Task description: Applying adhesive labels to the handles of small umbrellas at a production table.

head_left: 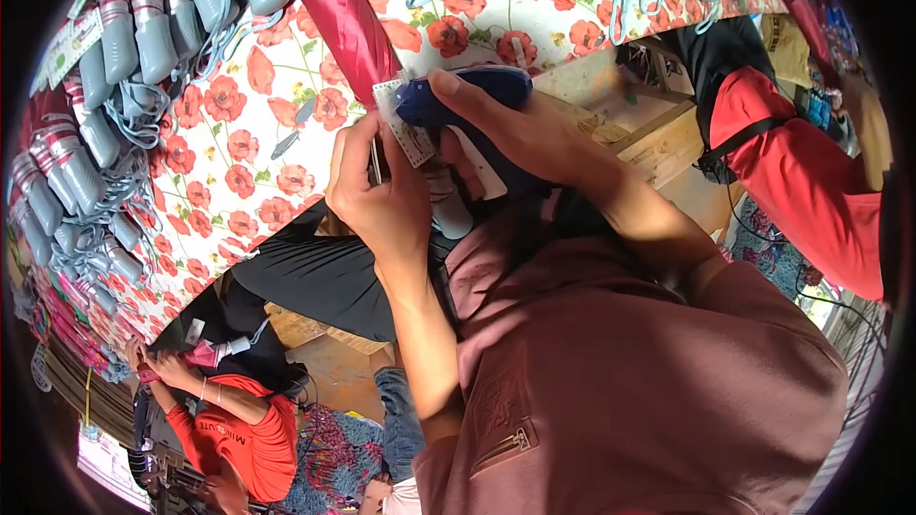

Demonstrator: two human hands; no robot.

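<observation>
A folded umbrella [342, 24] in shiny red cloth slants down from the table toward my lap, its grey handle [450, 216] showing below my fingers. My left hand [377, 186] is closed round the umbrella near its handle end. In my right hand [510, 129] is a dark blue stapler-like tool [463, 93], gripped with the thumb on top. Its nose meets a white label card [412, 138] with a patterned border, which lies against the umbrella between my hands. My fingers partly hide where tool and card meet.
Several folded umbrellas [153, 38] with grey handles and light blue cords crowd the left and far edges of the flowered tablecloth [224, 148]. A person in orange [234, 434] works at lower left. Another person's red-clothed limb [792, 172] is at right, beside a wooden frame [658, 138].
</observation>
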